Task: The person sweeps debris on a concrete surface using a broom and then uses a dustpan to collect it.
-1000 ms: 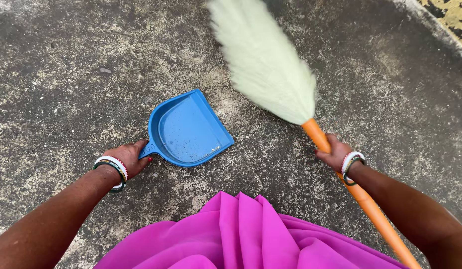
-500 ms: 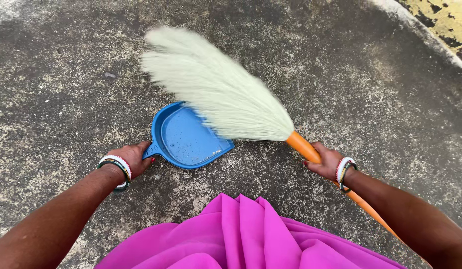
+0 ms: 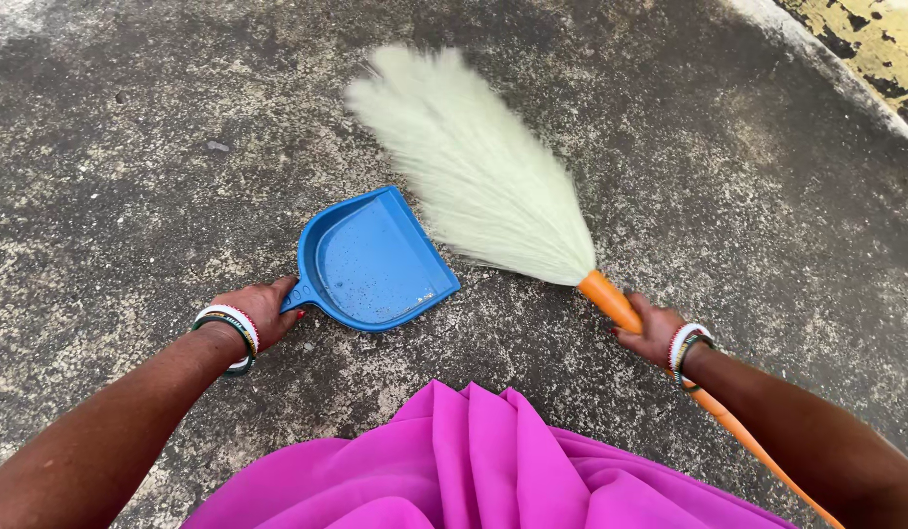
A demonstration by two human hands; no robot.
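A person crouched over a rough concrete floor (image 3: 131,147) grips the handle of a blue dustpan (image 3: 374,263) with the left hand (image 3: 261,309), fingers closed around it, while the right hand (image 3: 652,330) is clenched on the orange handle of a pale green broom (image 3: 478,171). Half a second ago the broom's soft bristles lay across the pan's far edge and covered part of its tray; they now stand clear of it, swung to the right and fanned out over the floor just beyond the pan's open lip. The right hand sits a little lower and further right than before. The dustpan rests flat in the same spot, its mouth facing up and to the right, with fine specks of grit in its tray. Bangles (image 3: 229,323) ring both wrists, and bright magenta cloth (image 3: 474,460) fills the lower middle of the view. The floor is grey, mottled and worn, and at the top right corner it meets a flaking yellow wall (image 3: 865,34).
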